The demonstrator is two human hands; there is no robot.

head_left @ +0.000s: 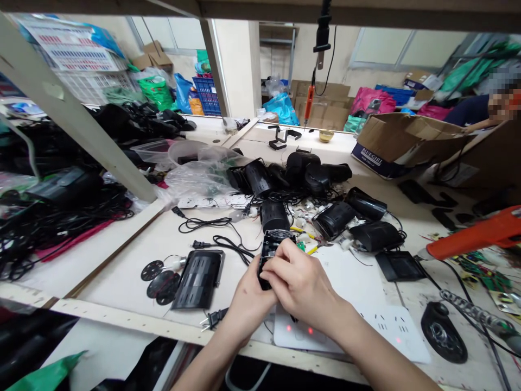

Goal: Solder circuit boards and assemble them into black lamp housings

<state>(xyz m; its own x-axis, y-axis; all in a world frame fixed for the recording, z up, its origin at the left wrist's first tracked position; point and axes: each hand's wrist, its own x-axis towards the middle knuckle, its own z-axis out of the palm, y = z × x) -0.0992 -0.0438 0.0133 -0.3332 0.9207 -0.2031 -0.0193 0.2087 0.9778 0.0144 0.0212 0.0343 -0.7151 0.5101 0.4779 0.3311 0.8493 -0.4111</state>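
Note:
My left hand (253, 290) is wrapped round a small black plastic housing (269, 250), held above the table's front edge. A round perforated piece shows at the housing's far end. Bent over the same housing, my right hand (299, 277) has its fingers pinched together at the near part; whatever lies between the fingertips is hidden. Just beyond the hands are yellow-handled pliers (311, 239) and another black casing (274, 216). A curved slotted black cover (198, 279) rests to the left, beside several black discs (163, 285). Below my right hand lies a white power strip (301, 331) with red lights.
Several black casings (334, 220) and wires are heaped ahead. An orange tool with a metal nozzle (476, 236) juts in from the right. An orange screwdriver (309, 106) hangs overhead. A cardboard box (407, 141) stands at back right, near another person's arm. Power cords (222, 244) lie left.

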